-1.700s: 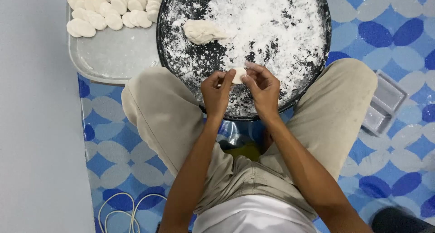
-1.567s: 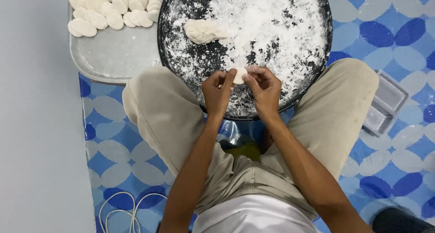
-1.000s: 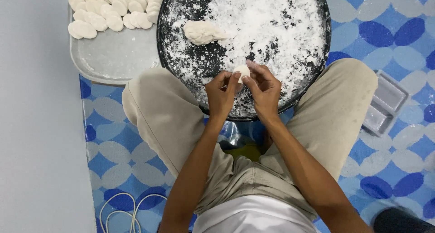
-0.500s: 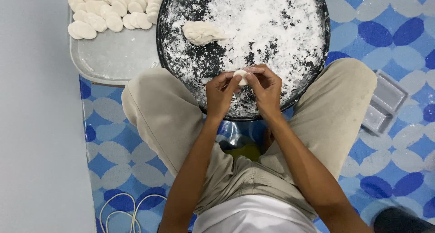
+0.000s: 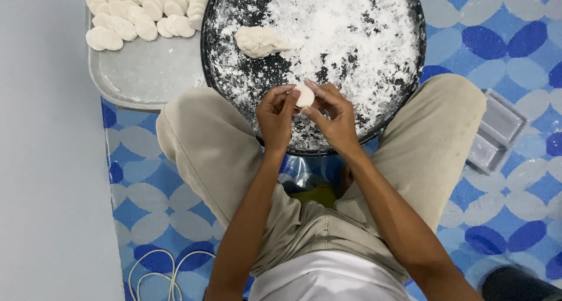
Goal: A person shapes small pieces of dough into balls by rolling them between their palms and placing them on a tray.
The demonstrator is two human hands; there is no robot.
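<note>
A small white dough piece (image 5: pixel 304 95) is pinched between the fingertips of my left hand (image 5: pixel 275 116) and my right hand (image 5: pixel 332 116). Both hands hover over the near edge of a round black pan (image 5: pixel 218 72) dusted with white flour. A larger lump of dough (image 5: pixel 260 41) lies in the flour at the pan's left side. On a grey tray (image 5: pixel 146 75) to the left, several shaped white dough pieces (image 5: pixel 137 14) lie in rows at its far end.
I sit on a blue and white patterned mat (image 5: pixel 152 184) with my knees on either side of the pan. A small clear plastic container (image 5: pixel 494 131) lies at the right. A white cable (image 5: pixel 155 272) loops at bottom left. Grey floor (image 5: pixel 47 160) borders the mat.
My fingers have worked around the small dough piece, turning it between both hands; it now shows as a rounder white disc. The hands stay over the pan's near edge.
</note>
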